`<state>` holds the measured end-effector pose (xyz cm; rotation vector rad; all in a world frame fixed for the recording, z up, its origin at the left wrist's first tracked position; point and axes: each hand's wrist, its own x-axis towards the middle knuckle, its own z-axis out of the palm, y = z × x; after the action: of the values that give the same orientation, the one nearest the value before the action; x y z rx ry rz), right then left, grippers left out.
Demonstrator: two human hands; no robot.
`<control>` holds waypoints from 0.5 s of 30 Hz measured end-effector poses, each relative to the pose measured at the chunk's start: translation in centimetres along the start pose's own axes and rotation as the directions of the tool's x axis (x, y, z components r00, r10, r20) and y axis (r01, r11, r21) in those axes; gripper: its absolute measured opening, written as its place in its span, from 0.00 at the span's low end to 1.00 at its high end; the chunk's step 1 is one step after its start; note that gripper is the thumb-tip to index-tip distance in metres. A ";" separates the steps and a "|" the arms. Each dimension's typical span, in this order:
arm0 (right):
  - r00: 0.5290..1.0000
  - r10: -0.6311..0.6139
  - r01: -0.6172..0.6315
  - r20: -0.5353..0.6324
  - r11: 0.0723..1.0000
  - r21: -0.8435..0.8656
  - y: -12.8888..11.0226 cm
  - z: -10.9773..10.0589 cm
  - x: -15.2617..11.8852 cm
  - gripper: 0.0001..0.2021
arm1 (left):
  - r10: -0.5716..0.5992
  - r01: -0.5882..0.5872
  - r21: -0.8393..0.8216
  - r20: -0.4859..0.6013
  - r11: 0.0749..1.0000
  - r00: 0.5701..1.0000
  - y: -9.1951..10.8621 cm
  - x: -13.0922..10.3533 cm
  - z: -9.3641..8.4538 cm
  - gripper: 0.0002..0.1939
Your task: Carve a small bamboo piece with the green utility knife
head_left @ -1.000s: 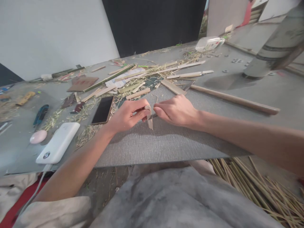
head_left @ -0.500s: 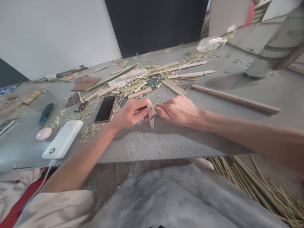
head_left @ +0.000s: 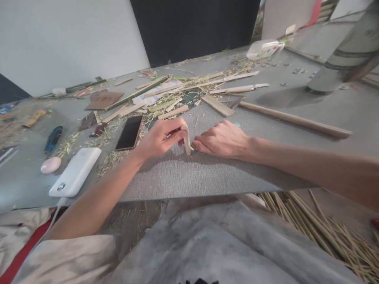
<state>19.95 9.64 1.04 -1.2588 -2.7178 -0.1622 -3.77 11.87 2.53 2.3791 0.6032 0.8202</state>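
A small, pale curved piece (head_left: 186, 142), looking like bamboo or wood, is pinched in my left hand (head_left: 164, 137) above the front of the grey table. Close by on the right, my right hand (head_left: 222, 139) is closed in a fist with its knuckles up. A thin dark tip shows beside its thumb; most of what it grips is hidden under the fingers. Behind my hands lie a flat bamboo slat (head_left: 218, 105) and a shorter strip (head_left: 173, 113).
Left of my hands are a phone (head_left: 129, 133), a white power bank (head_left: 75, 172) with a cable and a pink oval object (head_left: 51, 165). A long stick (head_left: 296, 120) and a large cylinder (head_left: 340, 65) stand or lie right. Shavings litter the back.
The dark blade-like tip at my right hand, seen against the pale piece before, now shows less, and a small gap separates hand and piece. The whole view has shifted slightly.
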 end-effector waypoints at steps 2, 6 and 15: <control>1.000 -0.011 0.011 0.010 1.000 0.004 0.0 0.0 -0.1 0.26 | 0.004 -0.004 0.011 -0.002 1.000 1.000 0.0 0.0 -0.1 0.11; 1.000 0.002 -0.002 -0.005 1.000 0.017 0.3 -0.4 0.1 0.28 | 0.014 -0.014 0.026 -0.007 1.000 1.000 0.0 0.0 -0.2 0.12; 0.991 0.043 -0.032 -0.130 0.996 0.087 0.3 -0.2 1.0 0.32 | 0.001 -0.001 -0.005 -0.016 1.000 1.000 -0.1 -0.1 -0.1 0.11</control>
<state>19.54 10.51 1.47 -1.2295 -2.5602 -0.1203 -3.91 11.94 2.49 2.3710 0.6058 0.8407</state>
